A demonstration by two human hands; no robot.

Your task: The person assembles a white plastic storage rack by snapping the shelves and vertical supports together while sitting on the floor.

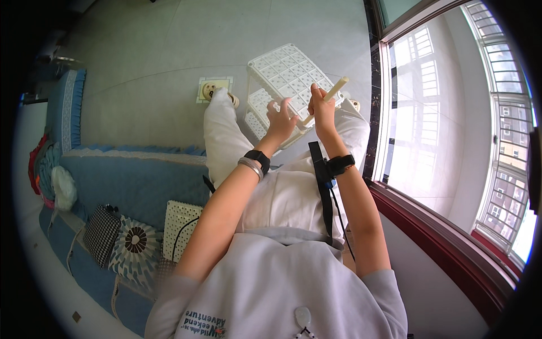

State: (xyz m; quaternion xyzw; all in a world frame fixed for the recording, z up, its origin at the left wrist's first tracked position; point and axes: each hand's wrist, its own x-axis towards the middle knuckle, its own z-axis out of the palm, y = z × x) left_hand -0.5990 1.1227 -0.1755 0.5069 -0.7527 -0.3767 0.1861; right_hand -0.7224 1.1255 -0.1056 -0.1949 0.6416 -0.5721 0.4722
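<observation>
A white plastic shelf rack with perforated panels (pixel 289 66) stands on the floor between my legs, its panels one above another. My right hand (pixel 322 110) is wrapped round a cream-coloured plastic tube (pixel 340 85), which slants from upper right down toward the rack's near edge. The tube's lower end reaches close to my left hand. My left hand (pixel 280 120) is at the near left side of the rack, fingers spread apart. Whether its fingertips touch the panel I cannot tell. Part of the rack is hidden behind both hands.
On my left is a long seat with a blue cover (pixel 132 175), bearing a patterned cushion (pixel 137 248) and another white perforated panel (pixel 179 229). A small floor mat (pixel 203 93) lies by my left foot. To the right runs a dark-red window frame (pixel 429 248).
</observation>
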